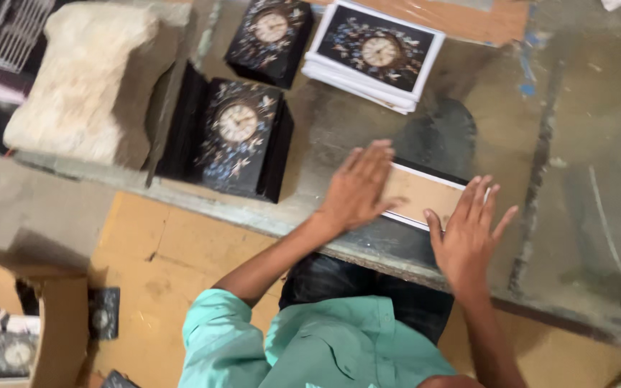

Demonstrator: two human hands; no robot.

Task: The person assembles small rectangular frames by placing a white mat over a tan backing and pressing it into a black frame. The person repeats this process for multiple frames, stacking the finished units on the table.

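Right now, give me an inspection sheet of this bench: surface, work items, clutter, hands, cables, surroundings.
Surface: worn grey bench top, scuffed, with streaks.
Work items: flat tan panel with white edge, lying near the bench's front edge.
Clutter: two black inlaid clocks; a third clock on a white stack; a rough stone block at the left.
Hands: left hand flat on the panel, fingers spread; right hand flat at its right end, open.
Cables: nothing seen.
Surroundings: yellow floor; cardboard box lower left with more clock pieces.
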